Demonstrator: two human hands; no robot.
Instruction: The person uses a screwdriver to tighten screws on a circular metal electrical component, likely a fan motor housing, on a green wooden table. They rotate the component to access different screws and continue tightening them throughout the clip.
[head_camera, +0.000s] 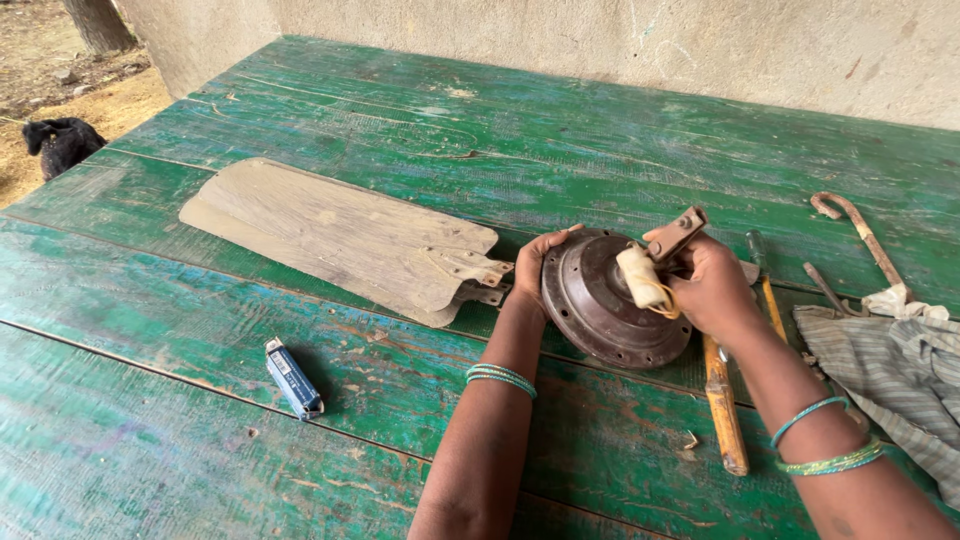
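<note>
- Gripping the rim of a round, rusty-brown fan motor housing, the left hand curls narrow around the housing's 9 o'clock edge, fingers hooked over the top and thumb behind.
- The housing sits tilted up on its edge on the table, its flat face turned toward the camera, just right of centre in the view.
- The right hand is closed at the housing's 2 o'clock edge, holding a small whitish capacitor-like part with yellowish wires against the face; a rusty metal bracket sticks up just above the fingers.
- Both wrists carry thin green bangles.
- At 9 o'clock from the housing, touching or nearly touching it, lie dusty beige fan blades, stacked and pointing toward 10 o'clock.
- At 5 o'clock, a wooden-handled tool lies under the right forearm; a screwdriver lies just beyond the right hand.
- At 3 o'clock, a striped grey cloth and a bent rusty rod crowd the right side.
- A small blue lighter-like object lies well apart at 8 o'clock.
- Open room runs along the 12 o'clock side and the lower left.
- The surface is a worn green-painted plank table set against a rough plaster wall; bare dirt and a dark animal show at the far left.
</note>
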